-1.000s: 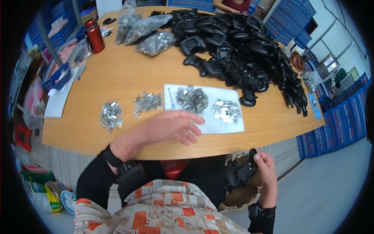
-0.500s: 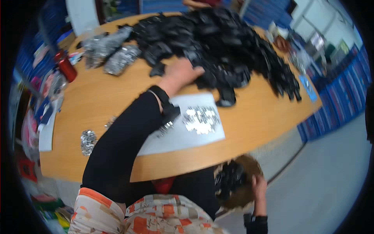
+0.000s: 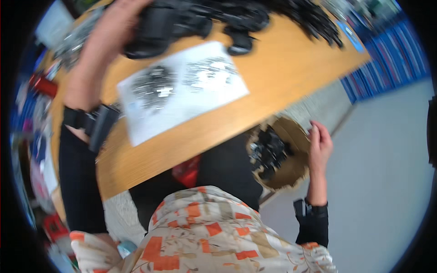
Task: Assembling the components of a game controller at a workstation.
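Note:
My left hand (image 3: 125, 16) reaches far across the wooden table to the pile of shiny black pieces (image 3: 195, 18). Motion smears it and the top of the picture cuts off part of it, so its grip is hidden. A larger black flat piece (image 3: 152, 34) lies right beside it. Off the table's near edge, my right hand (image 3: 321, 143) hovers by the rim of a round-looking brown carton (image 3: 298, 150). Its fingers are loosely bent and apart, with nothing visible in them. Black scraps (image 3: 271, 152) lie inside the carton.
On the table (image 3: 273, 73), a white sheet (image 3: 173, 113) bears two heaps of small silvery pieces (image 3: 154, 86). Clear bags (image 3: 73, 48) and a red flask (image 3: 43, 85) stand at the left. A blue strip (image 3: 349, 35) lies near the right corner. Blue stacks (image 3: 391, 59) stand beyond.
The view has swung, moving the table up and left. My left hand has gone farther left and away across the pile. My right hand has risen beside the carton.

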`<action>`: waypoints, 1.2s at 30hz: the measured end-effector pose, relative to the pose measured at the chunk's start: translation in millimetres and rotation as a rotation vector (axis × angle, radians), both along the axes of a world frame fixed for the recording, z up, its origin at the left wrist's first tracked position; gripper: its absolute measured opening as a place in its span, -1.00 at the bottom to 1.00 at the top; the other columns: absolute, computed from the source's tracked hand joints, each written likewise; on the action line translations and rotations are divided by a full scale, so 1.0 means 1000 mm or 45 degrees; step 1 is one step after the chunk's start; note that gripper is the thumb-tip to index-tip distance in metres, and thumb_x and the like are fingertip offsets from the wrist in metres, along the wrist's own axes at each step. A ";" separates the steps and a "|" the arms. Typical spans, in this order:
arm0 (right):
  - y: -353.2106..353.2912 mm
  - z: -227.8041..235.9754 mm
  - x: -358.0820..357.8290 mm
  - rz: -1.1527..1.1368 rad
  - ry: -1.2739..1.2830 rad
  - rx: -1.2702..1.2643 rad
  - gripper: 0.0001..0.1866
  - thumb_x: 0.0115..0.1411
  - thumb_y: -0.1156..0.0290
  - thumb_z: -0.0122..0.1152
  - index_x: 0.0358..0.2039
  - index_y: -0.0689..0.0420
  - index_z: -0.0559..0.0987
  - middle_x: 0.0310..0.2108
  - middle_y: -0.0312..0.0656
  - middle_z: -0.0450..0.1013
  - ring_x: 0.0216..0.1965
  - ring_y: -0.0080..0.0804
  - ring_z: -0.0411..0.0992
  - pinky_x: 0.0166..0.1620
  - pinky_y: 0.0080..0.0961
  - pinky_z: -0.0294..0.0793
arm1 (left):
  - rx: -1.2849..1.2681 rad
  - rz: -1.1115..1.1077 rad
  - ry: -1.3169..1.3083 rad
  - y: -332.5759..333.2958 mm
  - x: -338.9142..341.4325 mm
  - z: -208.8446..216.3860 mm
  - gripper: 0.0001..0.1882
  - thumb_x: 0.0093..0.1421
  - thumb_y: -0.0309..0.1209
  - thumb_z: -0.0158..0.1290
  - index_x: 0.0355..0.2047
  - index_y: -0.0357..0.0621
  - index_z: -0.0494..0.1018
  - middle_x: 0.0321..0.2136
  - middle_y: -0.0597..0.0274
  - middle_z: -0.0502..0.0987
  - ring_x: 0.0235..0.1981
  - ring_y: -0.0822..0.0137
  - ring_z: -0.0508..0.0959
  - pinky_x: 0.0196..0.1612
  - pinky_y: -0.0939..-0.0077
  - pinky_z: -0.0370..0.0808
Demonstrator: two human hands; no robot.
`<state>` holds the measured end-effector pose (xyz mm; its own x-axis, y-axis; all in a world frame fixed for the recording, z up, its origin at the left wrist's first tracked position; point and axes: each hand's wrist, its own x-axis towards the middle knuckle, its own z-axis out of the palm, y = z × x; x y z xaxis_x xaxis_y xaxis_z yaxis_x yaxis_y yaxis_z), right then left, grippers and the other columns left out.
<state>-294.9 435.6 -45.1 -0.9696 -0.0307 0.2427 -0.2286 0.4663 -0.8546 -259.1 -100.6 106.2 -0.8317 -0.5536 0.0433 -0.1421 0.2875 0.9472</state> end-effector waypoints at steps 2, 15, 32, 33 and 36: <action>-0.034 0.027 0.017 0.171 0.005 0.017 -0.81 0.40 0.44 0.14 -0.10 0.25 0.63 -0.32 -0.34 0.52 -0.30 -0.65 0.41 -0.19 -0.66 0.42 | 0.309 -0.107 0.231 0.054 0.053 -0.004 -0.63 0.30 0.05 0.14 -0.15 0.08 0.43 -0.62 0.61 0.21 -0.67 0.67 0.20 -0.63 0.64 0.13; -0.273 0.073 0.053 1.135 0.305 0.340 -0.86 0.20 0.54 0.31 -0.21 0.16 0.66 -0.35 -0.12 0.54 -0.38 -0.28 0.56 -0.27 -0.45 0.56 | 1.251 -0.094 0.082 0.123 0.249 -0.091 -0.71 0.39 -0.42 0.02 0.06 -0.28 0.46 -0.14 0.19 0.62 -0.20 0.44 0.65 -0.10 0.47 0.65; -0.311 0.046 0.062 1.219 0.614 0.560 -0.89 0.17 0.49 0.32 -0.27 0.13 0.63 -0.38 -0.10 0.51 -0.32 -0.07 0.54 -0.24 -0.25 0.56 | 1.210 0.289 0.034 0.111 0.248 -0.100 -0.65 0.38 -0.45 -0.04 0.15 -0.20 0.36 -0.08 0.23 0.55 -0.14 0.46 0.60 -0.08 0.46 0.63; -0.309 0.048 0.062 1.250 0.620 0.510 -0.88 0.17 0.50 0.32 -0.25 0.14 0.63 -0.37 -0.08 0.52 -0.32 -0.07 0.54 -0.24 -0.25 0.56 | 1.219 0.288 0.075 0.111 0.247 -0.101 -0.64 0.37 -0.46 -0.03 0.16 -0.19 0.35 -0.07 0.23 0.54 -0.12 0.45 0.60 -0.07 0.45 0.63; -0.288 0.054 0.048 1.051 0.516 0.508 -0.88 0.18 0.52 0.31 -0.24 0.14 0.63 -0.35 -0.06 0.54 -0.34 -0.09 0.56 -0.25 -0.29 0.57 | 1.132 0.251 0.099 0.112 0.249 -0.106 -0.62 0.36 -0.46 -0.03 0.18 -0.19 0.34 -0.07 0.23 0.54 -0.12 0.45 0.59 -0.07 0.46 0.63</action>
